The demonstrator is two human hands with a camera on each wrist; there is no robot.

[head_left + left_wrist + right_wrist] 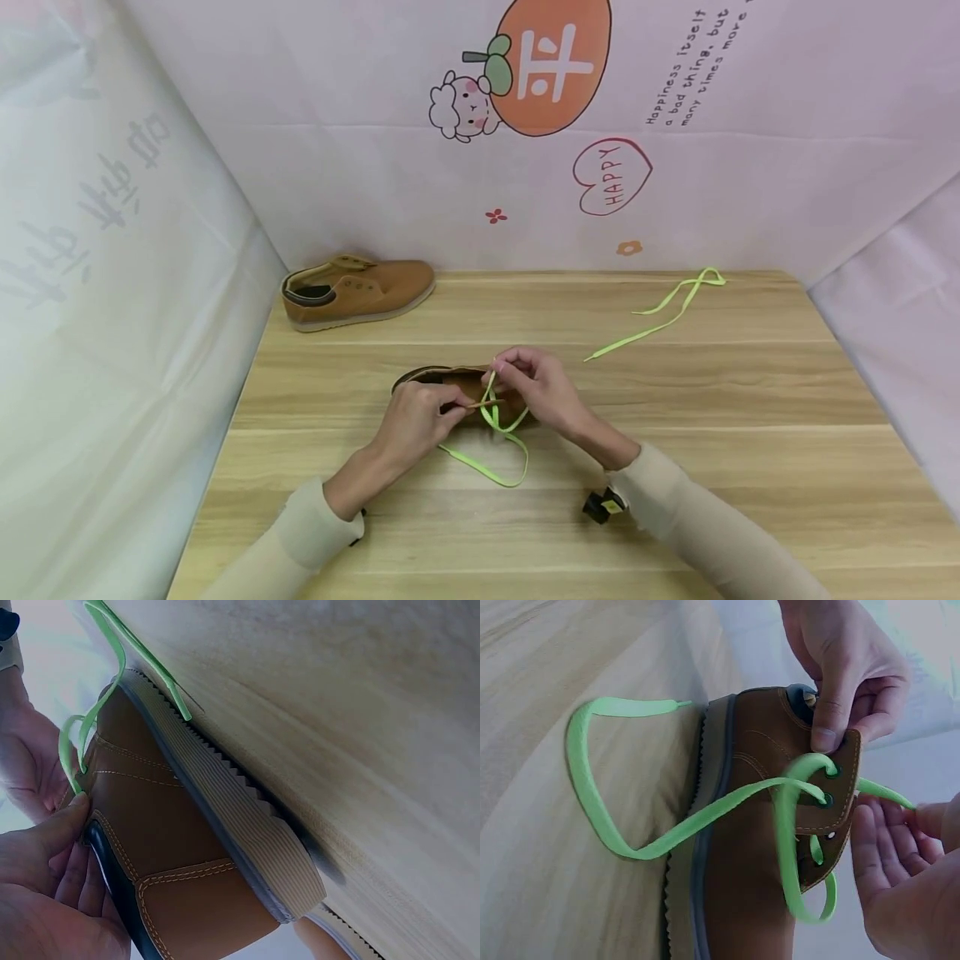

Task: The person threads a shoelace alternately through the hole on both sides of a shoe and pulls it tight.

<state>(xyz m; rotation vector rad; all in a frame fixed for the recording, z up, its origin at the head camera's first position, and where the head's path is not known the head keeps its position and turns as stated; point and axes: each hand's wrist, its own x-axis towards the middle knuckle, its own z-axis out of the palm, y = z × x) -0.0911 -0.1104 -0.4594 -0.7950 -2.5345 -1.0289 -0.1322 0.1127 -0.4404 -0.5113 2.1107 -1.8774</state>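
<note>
A brown leather shoe (746, 892) with a pale ridged sole stands on the table, partly covered by both hands in the head view. My left hand (415, 418) pinches its eyelet flap (829, 814) between thumb and fingers. A flat neon-green shoelace (589, 791) runs through several eyelets. My right hand (546, 392) pinches the part of that lace coming out from the inner side of the flap, with thumb against fingers. One lace end trails over the shoe's side onto the wood, curving in a loose loop.
A second brown shoe (401, 287), with no lace in its eyelets, stands at the back left. Another green shoelace (667, 323) lies loose at the back right. The wooden table (712, 467) meets a printed white cloth backdrop (360, 167) at its far edge.
</note>
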